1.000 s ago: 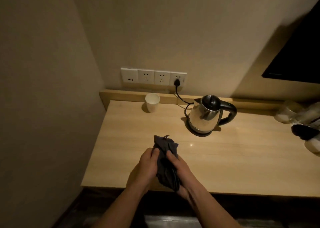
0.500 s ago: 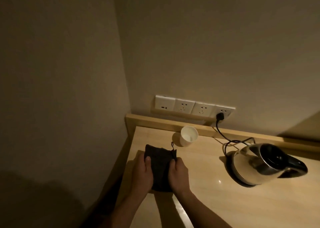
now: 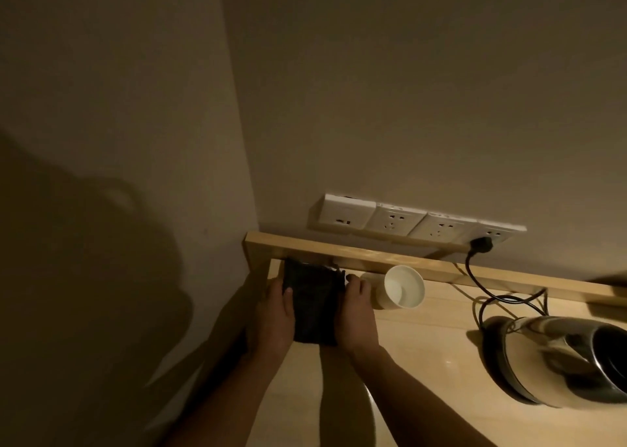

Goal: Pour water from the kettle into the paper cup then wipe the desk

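hands: left (image 3: 273, 314), right (image 3: 356, 314) press dark cloth (image 3: 314, 302) | desk (image 3: 424, 361) corner | paper cup (image 3: 402, 292) beside

1. One dark folded cloth (image 3: 312, 305) is on the desk (image 3: 424, 361); two bare hands, the left hand (image 3: 273, 317) and the right hand (image 3: 356, 316), are on it;
2. One white paper cup (image 3: 402, 292);
3. One steel kettle (image 3: 556, 358), with one black cord (image 3: 475, 277) and one plug (image 3: 480, 243);
4. Four white wall plates (image 3: 397, 219) in one row; three sockets and one other plate.
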A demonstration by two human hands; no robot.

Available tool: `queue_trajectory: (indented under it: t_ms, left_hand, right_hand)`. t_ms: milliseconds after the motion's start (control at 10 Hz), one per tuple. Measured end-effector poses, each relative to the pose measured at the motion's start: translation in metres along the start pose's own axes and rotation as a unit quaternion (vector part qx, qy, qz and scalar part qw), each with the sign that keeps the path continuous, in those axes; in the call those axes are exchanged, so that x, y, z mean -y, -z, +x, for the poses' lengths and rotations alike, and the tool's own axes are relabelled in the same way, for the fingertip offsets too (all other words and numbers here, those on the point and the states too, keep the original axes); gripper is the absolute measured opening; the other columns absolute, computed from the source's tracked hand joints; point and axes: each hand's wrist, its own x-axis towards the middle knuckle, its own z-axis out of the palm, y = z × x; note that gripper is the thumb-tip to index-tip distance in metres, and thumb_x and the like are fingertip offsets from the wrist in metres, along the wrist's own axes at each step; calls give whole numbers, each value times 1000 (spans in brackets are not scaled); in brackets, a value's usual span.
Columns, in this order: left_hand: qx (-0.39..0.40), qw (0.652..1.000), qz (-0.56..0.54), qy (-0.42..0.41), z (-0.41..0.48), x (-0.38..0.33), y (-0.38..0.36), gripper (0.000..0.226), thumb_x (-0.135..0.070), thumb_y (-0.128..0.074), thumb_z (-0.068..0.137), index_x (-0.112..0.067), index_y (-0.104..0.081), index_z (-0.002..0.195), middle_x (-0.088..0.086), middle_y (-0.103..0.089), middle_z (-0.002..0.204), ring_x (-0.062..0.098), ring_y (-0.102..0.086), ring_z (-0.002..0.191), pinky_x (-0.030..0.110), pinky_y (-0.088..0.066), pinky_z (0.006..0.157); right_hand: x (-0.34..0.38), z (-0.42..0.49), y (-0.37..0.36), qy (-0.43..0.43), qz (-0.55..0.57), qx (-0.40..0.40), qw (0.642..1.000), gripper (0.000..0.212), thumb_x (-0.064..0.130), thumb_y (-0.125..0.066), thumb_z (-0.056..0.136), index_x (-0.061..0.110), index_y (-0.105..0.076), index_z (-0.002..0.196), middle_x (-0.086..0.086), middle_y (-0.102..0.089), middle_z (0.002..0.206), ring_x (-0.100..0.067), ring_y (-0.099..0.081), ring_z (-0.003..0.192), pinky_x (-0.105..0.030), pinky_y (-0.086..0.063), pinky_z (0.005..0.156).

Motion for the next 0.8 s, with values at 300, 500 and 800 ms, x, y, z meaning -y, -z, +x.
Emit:
queue_trajectory:
  t_ms: [300,500,800]
  left_hand:
    - [7,939,265,-218,-2,17,-5,59,-41,-17,111,-13,-26,162,16,-38,167,34,-39,153,54,-44,118]
    - [21,914,335,-227,14,27,-15,67,-48,-21,106,-12,-22,163,12,-27,171,27,-25,159,52,-16,123]
    - [2,911,340,-235,-7,27,-7,71,-52,-28,103,-15,-20,164,13,-21,173,29,-19,160,53,-10,124]
  right_hand:
    - [-3,-7,-10,185,-191,0,964,67,46,-34,105,17,-22,164,-8,-24,171,-27,-21,158,-46,-28,125]
    - [-34,8,-15,150,-241,54,957,74,64,-15,106,30,17,163,-1,26,171,-18,26,157,-40,3,129]
    - [-29,-6,-9,163,-239,42,956,75,65,-17,105,30,13,164,-4,22,172,-20,23,158,-42,5,128]
